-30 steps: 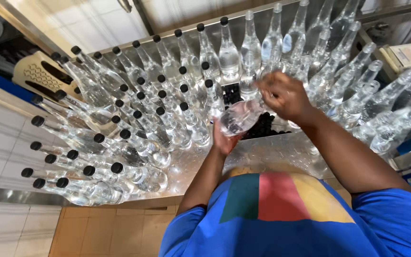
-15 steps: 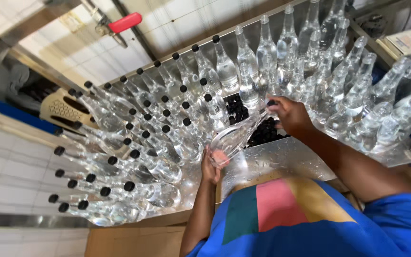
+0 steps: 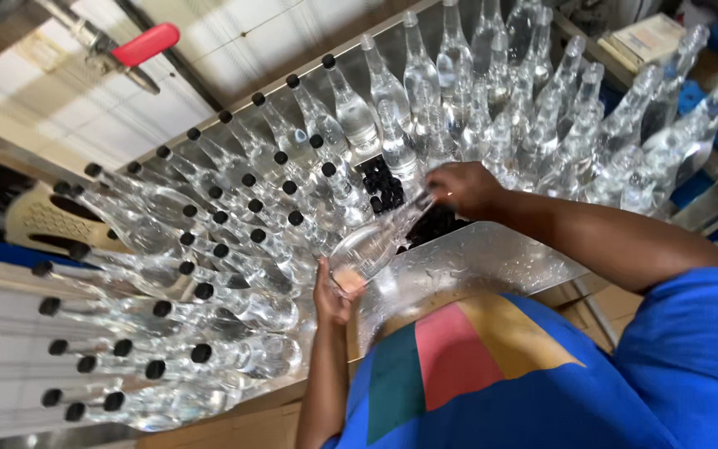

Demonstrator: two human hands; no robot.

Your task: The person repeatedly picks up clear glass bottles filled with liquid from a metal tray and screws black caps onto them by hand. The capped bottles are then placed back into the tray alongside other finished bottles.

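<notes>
Bottle (image 3: 376, 241) tilted lower, both hands (image 3: 336, 293) gripping

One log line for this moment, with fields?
left hand: holds bottle base | right hand: at its neck | bottle: tilted | black caps: beneath

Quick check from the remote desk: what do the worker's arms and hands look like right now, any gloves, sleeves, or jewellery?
Both hands are bare: no gloves show on the left hand or the right hand. Both forearms are uncovered, with no watch or bracelet visible. The blue shirt has a short sleeve covering the right upper arm, and its front carries green, pink and yellow colour blocks. Rings are too small to tell.
</notes>
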